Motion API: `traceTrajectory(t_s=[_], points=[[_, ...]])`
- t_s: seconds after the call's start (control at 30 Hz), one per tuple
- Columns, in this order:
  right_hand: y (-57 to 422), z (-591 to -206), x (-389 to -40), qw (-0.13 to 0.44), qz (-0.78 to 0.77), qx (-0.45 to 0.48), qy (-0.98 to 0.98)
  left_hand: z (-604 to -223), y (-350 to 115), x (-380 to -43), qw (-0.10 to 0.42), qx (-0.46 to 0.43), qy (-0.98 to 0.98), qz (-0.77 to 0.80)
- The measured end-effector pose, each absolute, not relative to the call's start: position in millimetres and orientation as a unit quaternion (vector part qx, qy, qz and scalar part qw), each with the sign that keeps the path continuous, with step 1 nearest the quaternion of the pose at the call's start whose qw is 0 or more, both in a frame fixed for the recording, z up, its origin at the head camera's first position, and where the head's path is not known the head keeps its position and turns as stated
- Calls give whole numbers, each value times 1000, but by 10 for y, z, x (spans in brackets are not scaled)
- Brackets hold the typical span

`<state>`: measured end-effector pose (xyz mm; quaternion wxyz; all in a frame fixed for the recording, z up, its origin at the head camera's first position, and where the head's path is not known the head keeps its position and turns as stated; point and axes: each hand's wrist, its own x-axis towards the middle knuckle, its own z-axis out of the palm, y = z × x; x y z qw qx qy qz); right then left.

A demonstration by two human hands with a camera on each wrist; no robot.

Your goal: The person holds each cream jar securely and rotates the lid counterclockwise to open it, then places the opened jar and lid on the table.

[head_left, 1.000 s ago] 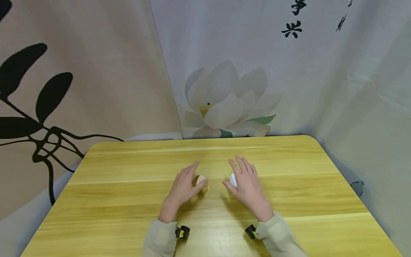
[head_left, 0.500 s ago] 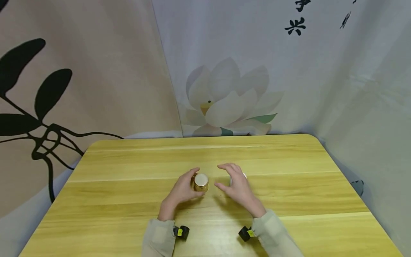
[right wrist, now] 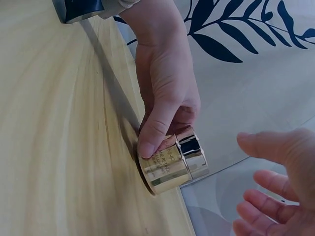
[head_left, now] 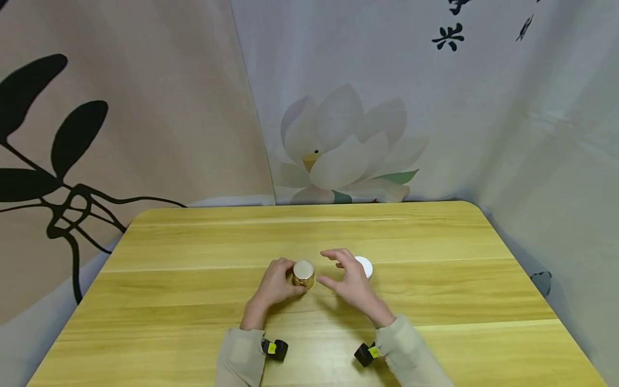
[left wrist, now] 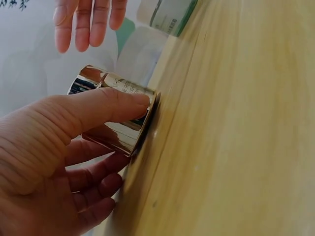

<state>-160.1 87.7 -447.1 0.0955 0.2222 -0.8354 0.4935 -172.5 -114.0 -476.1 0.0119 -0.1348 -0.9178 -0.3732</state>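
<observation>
A shiny gold cosmetic jar point(head_left: 303, 270) stands upright on the wooden table with its gold lid on. My left hand point(head_left: 276, 284) grips it low down, the thumb on the near side and the fingers behind. In the right wrist view printed lettering shows on the jar point(right wrist: 170, 164). My right hand point(head_left: 354, 286) hovers just right of it, fingers spread and holding nothing, apart from the jar. Partly hidden behind that hand is a second jar with a white lid point(head_left: 365, 266); the left wrist view shows the greenish side of this second jar point(left wrist: 170, 19).
The wooden table point(head_left: 193, 312) reaches back to a hanging cloth point(head_left: 362, 134) printed with a lotus and dark leaves. A black wrist camera point(head_left: 277, 349) is strapped to the left wrist, and another black camera point(head_left: 365, 355) to the right.
My left hand has closed round the gold jar, its thumb lower than before. My right hand has moved left towards that jar, uncovering more of the white lid.
</observation>
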Motion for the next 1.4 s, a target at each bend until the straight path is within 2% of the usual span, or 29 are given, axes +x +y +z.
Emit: traceTrajectory(t_s=[0.3,0.6,0.87,1.1,1.4], points=[[869,-4477,-1589,77,498,215,-836,-4825,-1147,-1750,22,-138,-912,-387],[878,-4401,-1595,108,513,224,-822,-4772,-1146,-1759,32,-157,-872,-462],[922,-4246,-1591,124,519,228,-814,-4518,-1041,-1757,64,-183,-834,-517],[992,-4047,-1577,136,528,231,-806,-4264,-935,-1742,73,-215,-827,-514],[1055,-3736,-1578,136,539,191,-809,-3975,-737,-1707,99,-241,-823,-505]])
